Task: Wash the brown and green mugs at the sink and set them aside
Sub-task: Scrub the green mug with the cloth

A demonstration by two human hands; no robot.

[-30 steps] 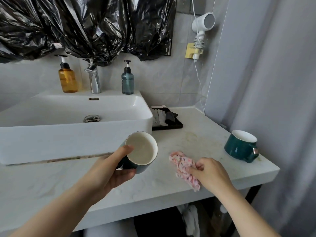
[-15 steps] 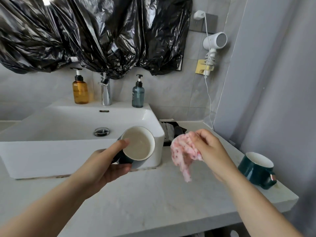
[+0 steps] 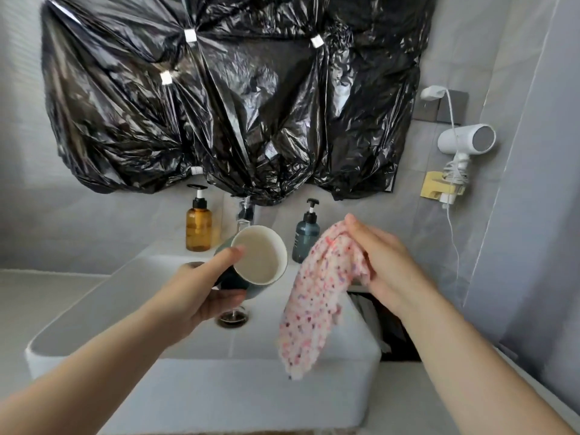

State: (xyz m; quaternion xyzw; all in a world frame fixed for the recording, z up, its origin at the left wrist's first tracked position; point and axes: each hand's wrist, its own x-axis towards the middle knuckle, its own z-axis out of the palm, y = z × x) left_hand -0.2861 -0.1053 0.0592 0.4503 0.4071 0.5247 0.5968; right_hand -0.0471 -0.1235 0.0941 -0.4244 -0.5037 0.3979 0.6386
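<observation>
The left hand (image 3: pixel 201 296) is gripping the green mug (image 3: pixel 260 257) and holding it in the air over the basin of the sink (image 3: pixel 219 387), a little behind the drain (image 3: pixel 233 318). The mug is tilting so that its cream inside is facing the camera. The thumb is resting against the near rim and the other fingers are curling under the dark green body. The handle is not showing.

The right hand (image 3: pixel 386 262) is holding a pink speckled cloth (image 3: pixel 314 309) over the right end of the sink. The fingers are pinching the cloth's upper part, and the rest is hanging loose down toward the sink's right rim. The hands are staying apart, with a gap showing between mug and cloth.

At the back of the sink a faucet (image 3: pixel 244 211) is standing, partly hidden behind the mug. An amber pump bottle (image 3: pixel 198 227) is sitting on the sink's back ledge to the left, and a blue pump bottle (image 3: pixel 306 237) to the right. Black plastic sheeting (image 3: pixel 235 105) is covering the wall above the sink. A white hair dryer (image 3: pixel 467 142) is hanging on the wall up and to the right of the sink. A dark tray (image 3: pixel 395 334) is lying just beside the sink's right wall, mostly hidden by the right forearm.
</observation>
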